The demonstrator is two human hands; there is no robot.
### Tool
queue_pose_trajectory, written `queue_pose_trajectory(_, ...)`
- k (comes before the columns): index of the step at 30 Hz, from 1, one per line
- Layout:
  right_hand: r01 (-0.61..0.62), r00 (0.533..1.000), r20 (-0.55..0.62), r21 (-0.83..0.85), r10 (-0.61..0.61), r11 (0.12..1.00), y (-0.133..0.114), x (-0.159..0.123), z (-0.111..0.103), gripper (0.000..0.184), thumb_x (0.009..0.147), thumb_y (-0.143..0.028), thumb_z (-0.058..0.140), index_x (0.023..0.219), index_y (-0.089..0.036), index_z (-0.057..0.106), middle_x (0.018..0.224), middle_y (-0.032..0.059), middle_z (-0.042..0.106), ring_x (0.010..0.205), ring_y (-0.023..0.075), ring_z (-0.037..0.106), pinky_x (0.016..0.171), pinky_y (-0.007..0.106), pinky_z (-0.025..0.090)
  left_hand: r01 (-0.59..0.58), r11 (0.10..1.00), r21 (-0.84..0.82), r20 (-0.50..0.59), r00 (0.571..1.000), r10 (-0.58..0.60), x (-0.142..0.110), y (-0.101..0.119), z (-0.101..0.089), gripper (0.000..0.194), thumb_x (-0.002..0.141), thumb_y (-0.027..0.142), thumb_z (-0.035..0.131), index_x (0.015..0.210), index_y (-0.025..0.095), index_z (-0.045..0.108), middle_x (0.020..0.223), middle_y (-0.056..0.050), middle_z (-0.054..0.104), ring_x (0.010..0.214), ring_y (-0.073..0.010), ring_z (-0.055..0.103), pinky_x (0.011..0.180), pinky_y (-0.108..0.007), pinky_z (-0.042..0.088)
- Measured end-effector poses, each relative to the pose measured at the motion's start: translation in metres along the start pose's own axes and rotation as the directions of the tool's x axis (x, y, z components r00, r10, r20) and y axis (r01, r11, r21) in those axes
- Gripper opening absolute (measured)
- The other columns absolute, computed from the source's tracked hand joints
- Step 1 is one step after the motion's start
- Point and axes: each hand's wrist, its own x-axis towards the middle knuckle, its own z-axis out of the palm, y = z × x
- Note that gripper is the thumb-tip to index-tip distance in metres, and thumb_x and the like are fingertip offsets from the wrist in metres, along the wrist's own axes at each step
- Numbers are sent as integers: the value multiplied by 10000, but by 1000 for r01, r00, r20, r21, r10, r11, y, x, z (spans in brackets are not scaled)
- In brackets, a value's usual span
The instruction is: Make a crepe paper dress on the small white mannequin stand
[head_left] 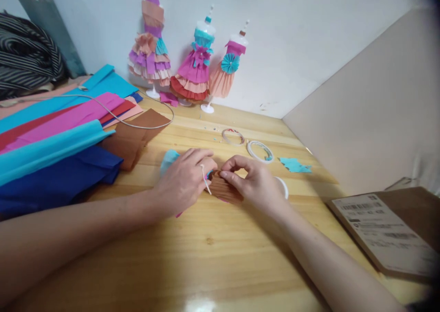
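Note:
My left hand point(185, 177) is closed around the upper part of a small paper-dressed mannequin, mostly hidden under the fingers. A thin white piece point(206, 180) crosses by its fingers; I cannot tell what it is. Pleated brown crepe paper point(223, 188) fans out between the two hands. Thumb and forefinger of my right hand point(252, 181) pinch the upper edge of that brown paper. A white round base point(282, 188) shows partly behind my right hand. Light blue paper point(169, 161) sticks out beyond my left hand, and a pink bit pokes out below it.
Three mannequins in crepe-paper dresses point(195, 73) stand against the wall. Coloured paper sheets point(62, 128) and a brown sheet point(140, 133) lie left, with a grey cable across. Tape rolls point(260, 151), blue scraps point(294, 165) and a cardboard box point(385, 229) are to the right.

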Motion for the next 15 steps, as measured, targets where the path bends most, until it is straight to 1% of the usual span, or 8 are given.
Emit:
queue_pose_trajectory(2,5,1000,16,8,-5,1000,0,0,0,124,806,-201,596,686,-178,615,661,8,654,625,144,583,606,274,448,-96,994,54,-48,994,98,-1,-3,2,171,871,129,513,991,147,633,1252,-120,580,1146,-239,536,961,-411,468)
queue_pose_trajectory(4,24,1000,17,21,-24,999,1,-1,0,105,805,-183,603,704,-179,633,682,14,665,648,151,595,622,282,459,-185,976,113,-75,978,194,-3,-6,5,192,911,159,468,987,158,644,1257,-111,579,1176,-231,519,977,-397,455)
queue_pose_trajectory(7,81,996,26,25,-82,996,2,-1,-1,111,816,-156,605,724,-179,662,707,27,680,699,166,610,665,304,478,-280,945,168,-66,953,294,-4,-11,9,215,932,190,449,959,154,659,1269,-114,576,1223,-234,487,1018,-394,420)
queue_pose_trajectory(9,128,991,48,26,-129,991,2,-1,-2,127,832,-139,593,751,-176,684,737,42,687,738,172,616,699,317,487,-285,943,172,-62,952,299,-4,-12,10,212,927,191,459,941,148,667,1275,-117,575,1226,-232,485,1028,-389,413)
queue_pose_trajectory(11,167,983,77,29,-169,986,2,-1,-5,152,850,-131,575,779,-168,704,767,60,691,764,174,619,717,323,494,-261,951,165,-76,958,276,-4,-13,11,211,922,177,464,911,140,672,1257,-116,588,1209,-223,497,1024,-376,420)
queue_pose_trajectory(15,223,967,119,24,-224,975,2,-2,-9,155,873,-170,571,828,-167,719,820,78,707,804,185,627,753,345,497,-274,949,154,-86,953,289,-5,-13,11,211,909,146,473,855,135,677,1243,-116,596,1193,-222,510,1008,-373,440)
